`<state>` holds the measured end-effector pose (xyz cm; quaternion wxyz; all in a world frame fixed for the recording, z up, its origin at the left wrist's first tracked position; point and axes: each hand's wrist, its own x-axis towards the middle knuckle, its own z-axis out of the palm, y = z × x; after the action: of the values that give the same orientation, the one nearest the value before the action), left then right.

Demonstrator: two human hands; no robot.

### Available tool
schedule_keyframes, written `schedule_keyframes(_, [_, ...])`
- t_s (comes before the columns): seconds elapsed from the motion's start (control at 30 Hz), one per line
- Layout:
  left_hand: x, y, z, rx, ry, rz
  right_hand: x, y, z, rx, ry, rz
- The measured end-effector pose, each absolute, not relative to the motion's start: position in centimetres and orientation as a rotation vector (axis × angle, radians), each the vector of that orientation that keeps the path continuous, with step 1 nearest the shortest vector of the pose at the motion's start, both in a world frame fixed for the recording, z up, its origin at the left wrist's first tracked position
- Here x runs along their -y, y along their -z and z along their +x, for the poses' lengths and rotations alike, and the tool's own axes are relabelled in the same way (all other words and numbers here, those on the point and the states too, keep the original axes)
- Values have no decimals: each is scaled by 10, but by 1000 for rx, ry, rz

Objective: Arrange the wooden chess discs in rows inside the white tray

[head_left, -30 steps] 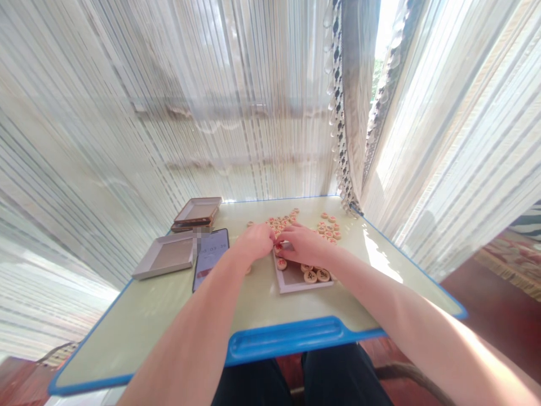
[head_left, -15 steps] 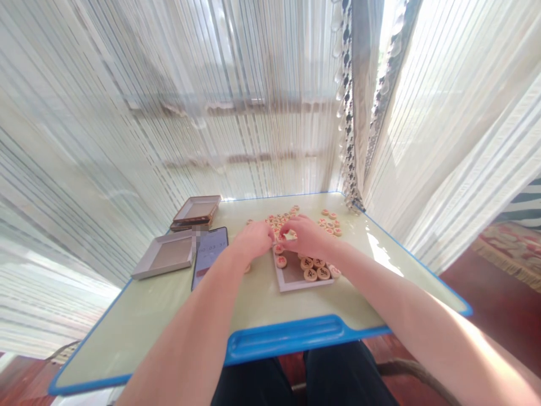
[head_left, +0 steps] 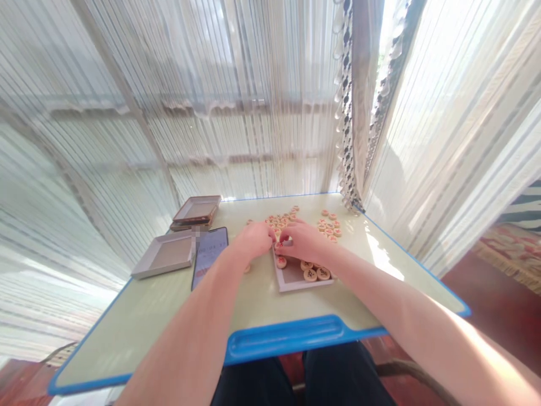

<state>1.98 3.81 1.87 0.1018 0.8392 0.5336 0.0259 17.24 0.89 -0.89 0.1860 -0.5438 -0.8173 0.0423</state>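
Observation:
A shallow box (head_left: 306, 286) with a pale rim lies on the table in front of me. Several round wooden Chinese chess pieces (head_left: 323, 273) with black characters sit inside it at the right. One red-marked piece (head_left: 281, 261) rests by its left wall. Over the box, my right hand (head_left: 305, 243) pinches a red-marked Chinese chess piece (head_left: 278, 246) between thumb and fingers. Just left of it, my left hand (head_left: 255, 238) is closed at the box's far left edge; what its fingertips grip is hidden.
Loose pieces (head_left: 279, 221) spread behind my hands, with another group (head_left: 329, 226) at the right. A phone (head_left: 210, 248) showing a timer lies left of my left hand. Further left are an open box lid (head_left: 164, 254) and stacked boxes (head_left: 198, 208). String curtains (head_left: 253, 135) hang behind the table (head_left: 169, 321).
My right hand has moved slightly left and down, bringing its fingertips to the red-marked piece by the left wall. My left hand has hardly moved.

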Motion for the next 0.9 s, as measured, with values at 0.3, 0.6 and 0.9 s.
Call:
schedule_keyframes(0.3, [-40,-17,19,-1540,-54,2504,-9,9,180,2333,-130,-1454])
schedule_keyframes(0.6, [-40,-17,20,-1549,-32,2497,-11,13,181,2428,-13,-1413])
schedule_keyframes(0.9, [-37,-20,23,-1569,-16,2487,-14,12,182,2473,-38,-1401])
